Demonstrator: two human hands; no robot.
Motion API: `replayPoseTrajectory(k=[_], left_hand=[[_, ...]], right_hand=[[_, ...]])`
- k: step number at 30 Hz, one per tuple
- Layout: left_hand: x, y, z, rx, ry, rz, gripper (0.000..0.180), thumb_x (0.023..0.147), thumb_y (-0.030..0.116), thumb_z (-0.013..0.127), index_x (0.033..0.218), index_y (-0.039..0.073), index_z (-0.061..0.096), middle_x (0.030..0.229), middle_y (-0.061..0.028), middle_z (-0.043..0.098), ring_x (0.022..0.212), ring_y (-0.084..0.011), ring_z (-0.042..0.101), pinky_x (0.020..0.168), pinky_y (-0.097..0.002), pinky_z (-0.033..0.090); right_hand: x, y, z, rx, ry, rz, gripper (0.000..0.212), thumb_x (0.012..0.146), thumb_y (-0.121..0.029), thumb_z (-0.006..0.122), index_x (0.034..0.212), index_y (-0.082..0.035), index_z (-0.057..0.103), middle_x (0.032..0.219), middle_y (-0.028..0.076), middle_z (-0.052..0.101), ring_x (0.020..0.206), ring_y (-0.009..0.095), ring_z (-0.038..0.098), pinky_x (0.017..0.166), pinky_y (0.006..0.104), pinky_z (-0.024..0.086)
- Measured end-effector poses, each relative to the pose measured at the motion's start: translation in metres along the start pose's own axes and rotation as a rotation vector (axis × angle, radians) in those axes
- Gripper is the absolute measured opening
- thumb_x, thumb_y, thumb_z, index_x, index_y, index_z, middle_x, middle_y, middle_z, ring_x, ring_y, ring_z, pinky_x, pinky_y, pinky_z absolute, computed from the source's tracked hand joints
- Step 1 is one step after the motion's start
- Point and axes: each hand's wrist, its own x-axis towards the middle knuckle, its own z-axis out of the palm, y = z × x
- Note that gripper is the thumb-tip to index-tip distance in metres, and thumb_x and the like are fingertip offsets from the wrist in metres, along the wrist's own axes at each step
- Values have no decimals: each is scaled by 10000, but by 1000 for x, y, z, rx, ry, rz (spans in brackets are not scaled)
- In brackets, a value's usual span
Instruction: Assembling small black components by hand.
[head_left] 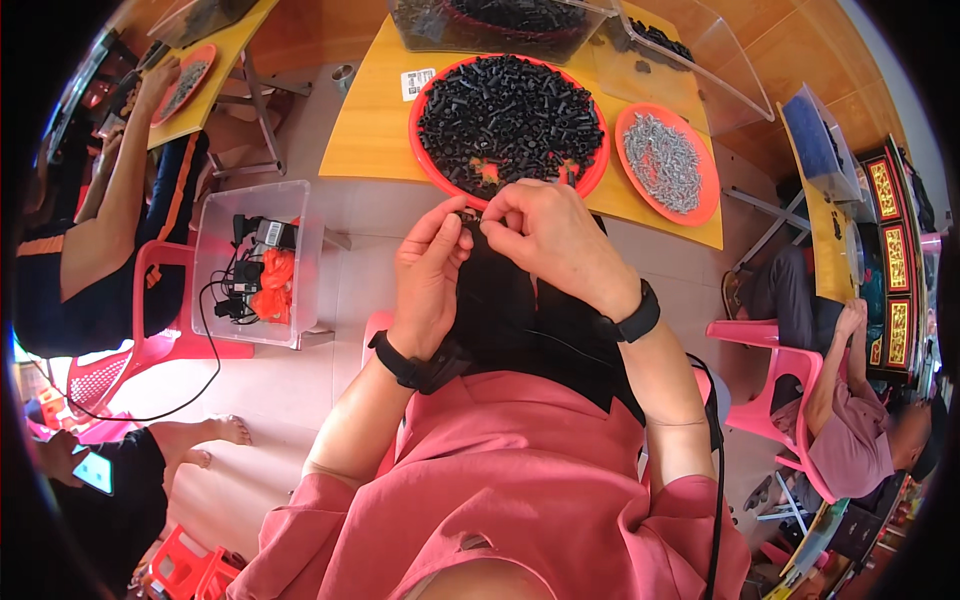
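Observation:
My left hand (428, 268) and my right hand (553, 238) meet just in front of the table's near edge, above my lap. The left thumb and fingers are pinched together around something small and dark, mostly hidden by the fingertips. My right thumb and fingers are closed too, close to the left fingertips; what they hold does not show. Right beyond the hands, a round red tray (600, 172) is heaped with small black tubular pieces (508, 110). To its right, an orange-red plate (709, 190) carries many small silver metal pins (660, 165).
Clear plastic bins (440, 38) with black pieces stand at the back of the yellow table (370, 130). On the left is a clear box (312, 240) of cables and adapters; a black cable (212, 360) hangs from it. People sit on both sides, with pink chairs (765, 365).

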Motion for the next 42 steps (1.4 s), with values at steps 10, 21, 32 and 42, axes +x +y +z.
replayPoseTrajectory(k=[10, 21, 32, 42], left_hand=[[-4, -1, 7, 169, -8, 104, 231, 951, 102, 564, 1158, 30, 641, 819, 27, 600, 748, -36, 526, 680, -175, 424], [-5, -3, 3, -154, -63, -301, 262, 959, 134, 557, 1190, 21, 603, 966, -21, 636, 789, -66, 573, 717, -189, 479], [-3, 0, 4, -149, -58, -275, 262, 957, 139, 564, 1188, 21, 605, 1002, -33, 637, 783, -62, 572, 714, -184, 482], [-4, 1, -1, -182, -144, -374, 245, 949, 153, 563, 1142, 9, 612, 910, -14, 630, 761, -64, 570, 708, -187, 477]], right_hand=[[-5, -2, 2, 45, 7, 52, 159, 796, -126, 653, 788, 31, 626, 694, 151, 607, 615, 299, 616, 589, 401, 488], [-16, 43, -9, -112, 271, 46, 93, 810, -132, 656, 801, -43, 627, 788, 131, 619, 757, 332, 615, 650, 429, 476], [23, 79, -28, -466, 126, 15, 77, 752, -75, 677, 808, -30, 650, 807, 126, 609, 780, 323, 609, 684, 423, 481], [13, 48, -26, -11, 74, 41, 103, 771, -79, 684, 844, -12, 652, 770, 81, 579, 678, 196, 604, 612, 329, 478]])
